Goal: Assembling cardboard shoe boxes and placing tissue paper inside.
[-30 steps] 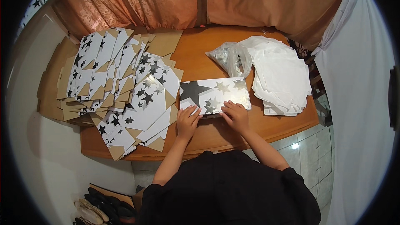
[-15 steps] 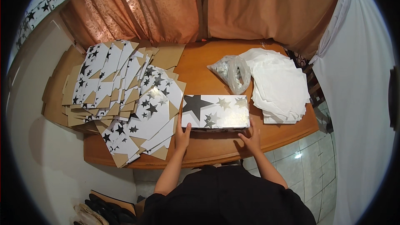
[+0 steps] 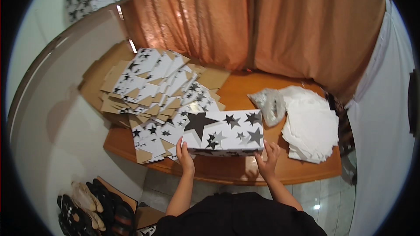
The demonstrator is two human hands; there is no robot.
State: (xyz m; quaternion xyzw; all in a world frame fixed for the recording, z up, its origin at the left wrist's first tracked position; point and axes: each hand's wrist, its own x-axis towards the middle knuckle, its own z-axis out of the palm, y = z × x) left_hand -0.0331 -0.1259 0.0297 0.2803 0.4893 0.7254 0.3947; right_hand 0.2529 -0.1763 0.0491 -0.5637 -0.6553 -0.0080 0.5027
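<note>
Over the table I count one star-printed box, grasped by the left hand at its left end and the right hand at its near right corner. Left of the box lies one cardboard heap, pieces too overlapped to count, partly hidden by the box; rightward, one plastic bag, one white paper stack.

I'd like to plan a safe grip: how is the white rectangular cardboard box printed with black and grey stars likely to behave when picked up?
The box is probably stiff, since its faces look flat and its edges straight. It seems unlikely to roll, given its flat-sided shape. Weight is unclear: any contents are hidden.
</note>
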